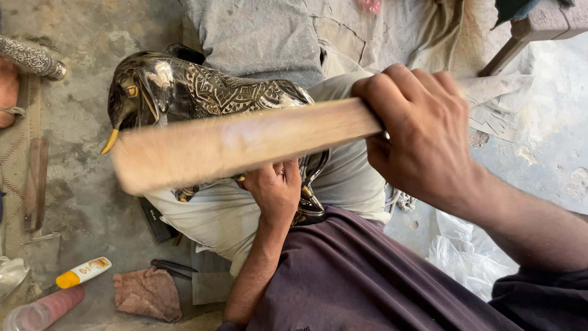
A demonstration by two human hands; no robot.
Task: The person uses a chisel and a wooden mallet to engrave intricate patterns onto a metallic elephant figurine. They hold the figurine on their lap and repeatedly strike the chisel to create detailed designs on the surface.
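Observation:
A dark engraved metal bird figure (184, 89) with a yellow beak lies across my lap, its head pointing left. My left hand (275, 191) grips the bird from below, near its feet, with a ring on one finger. My right hand (422, 135) is closed around the end of a long flat wooden stick (233, 144), which lies across the front of the bird and looks blurred with motion. The stick hides the bird's lower body.
On the concrete floor at the left lie a small white tube with a yellow cap (82, 273), a pinkish rag (148, 293), a pink cylinder (43, 309) and a wooden-handled tool (35, 182). A clear plastic bag (468, 254) is at the right. A wooden stool leg (508, 55) stands at the top right.

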